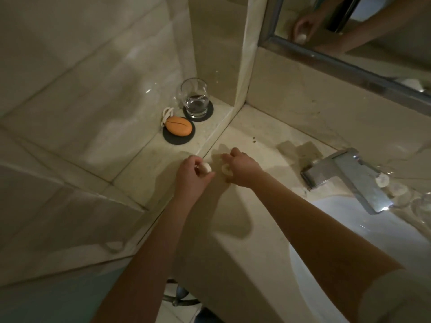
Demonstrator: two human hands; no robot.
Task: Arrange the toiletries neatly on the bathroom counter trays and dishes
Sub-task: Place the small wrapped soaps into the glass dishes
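1. While your left hand [191,171] pinches a small white round piece [206,168] between thumb and fingers, your right hand [242,169] has its grip closed around a second pale piece [226,170]; both hover just over the worktop [268,229], in front of the orange soap [179,125].
2. What these two pieces are is too small to tell, and neither sits on a dish yet.
3. Behind your hands, the orange soap already rests on its dark round dish [178,138], cord looped behind it.
4. Just beyond the soap, the glass [194,97] stands upright on a dark coaster [198,111]; that corner looks finished.
5. Well right of the soap, past the faucet [349,178], more pale items [382,180] lie loose, so I judge the task partly done.
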